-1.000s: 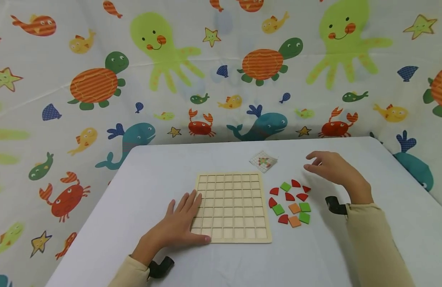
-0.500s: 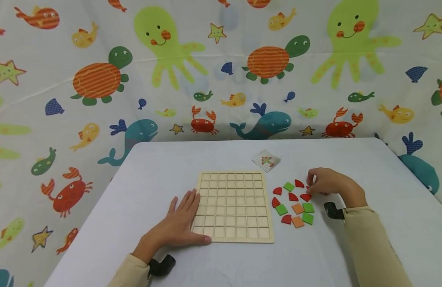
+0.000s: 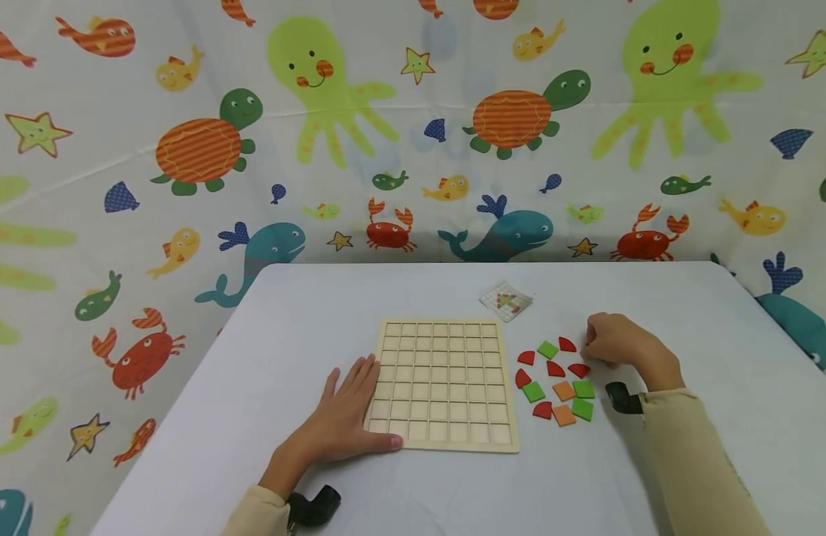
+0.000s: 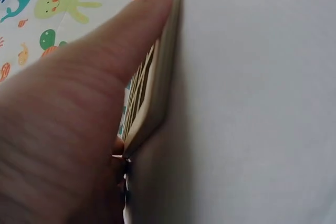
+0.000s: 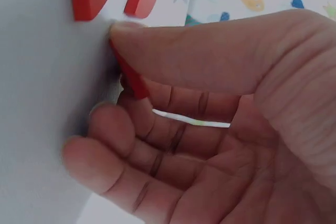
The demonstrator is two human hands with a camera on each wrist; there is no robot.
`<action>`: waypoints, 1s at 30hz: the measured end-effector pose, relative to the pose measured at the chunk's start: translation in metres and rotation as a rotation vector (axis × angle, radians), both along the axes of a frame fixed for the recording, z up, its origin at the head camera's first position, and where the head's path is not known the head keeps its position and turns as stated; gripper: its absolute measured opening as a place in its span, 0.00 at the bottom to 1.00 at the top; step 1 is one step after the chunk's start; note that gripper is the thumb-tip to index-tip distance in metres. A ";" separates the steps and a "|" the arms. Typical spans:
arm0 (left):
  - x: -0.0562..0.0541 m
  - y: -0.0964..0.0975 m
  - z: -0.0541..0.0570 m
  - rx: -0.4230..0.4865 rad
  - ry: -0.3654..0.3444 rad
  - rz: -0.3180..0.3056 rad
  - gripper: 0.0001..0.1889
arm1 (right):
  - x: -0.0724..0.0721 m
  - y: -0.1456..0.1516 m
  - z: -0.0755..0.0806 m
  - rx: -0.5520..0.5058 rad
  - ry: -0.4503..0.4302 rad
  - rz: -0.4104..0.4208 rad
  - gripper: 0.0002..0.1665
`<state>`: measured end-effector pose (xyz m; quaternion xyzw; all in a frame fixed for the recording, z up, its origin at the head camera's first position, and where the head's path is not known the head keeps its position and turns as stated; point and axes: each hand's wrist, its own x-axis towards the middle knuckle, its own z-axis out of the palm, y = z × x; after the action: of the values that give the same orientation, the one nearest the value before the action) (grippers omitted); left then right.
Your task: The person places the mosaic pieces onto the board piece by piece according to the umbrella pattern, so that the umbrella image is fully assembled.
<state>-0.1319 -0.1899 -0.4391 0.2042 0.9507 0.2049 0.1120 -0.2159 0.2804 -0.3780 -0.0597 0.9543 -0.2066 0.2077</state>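
My left hand [image 3: 339, 423] lies along the left side of a square wooden grid board [image 3: 446, 385], fingers straight. Its thumb rests on the front rim at the near left corner, seen closely in the left wrist view. Right of the board are scattered flat tiles: red quarter-circles [image 3: 556, 368], green squares [image 3: 583, 409] and orange squares [image 3: 564, 415]. At the far right of these tiles, my right hand [image 3: 626, 346] pinches a small red tile [image 5: 131, 72] between thumb and index finger, close over the table. Most of that tile's face is hidden by the thumb.
A small card [image 3: 506, 301] with a coloured grid pattern lies behind the board's far right corner. The white table [image 3: 305, 313] ends at a curtain [image 3: 399, 134] printed with sea animals. Black wrist cameras [image 3: 315, 506] sit below both hands.
My right hand has come down toward the near side onto the red tile at the right edge of the group and now pinches it. My left hand has stayed on the board.
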 end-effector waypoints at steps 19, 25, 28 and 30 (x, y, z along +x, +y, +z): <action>0.004 -0.004 0.010 -0.019 -0.003 0.014 0.67 | -0.003 -0.024 0.025 -0.359 0.182 0.047 0.20; 0.000 -0.001 0.019 -0.047 -0.025 0.000 0.66 | -0.009 -0.068 0.036 -0.517 0.250 0.064 0.14; -0.002 0.001 0.024 -0.055 -0.035 -0.017 0.67 | -0.013 -0.095 0.035 -0.579 0.253 0.103 0.13; -0.002 0.000 0.026 -0.072 -0.050 -0.026 0.67 | -0.016 -0.114 0.031 -0.613 0.244 0.138 0.13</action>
<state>-0.1340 -0.1895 -0.4133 0.2072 0.9517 0.1741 0.1454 -0.2319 0.1666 -0.3467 -0.2082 0.8593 -0.4607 0.0776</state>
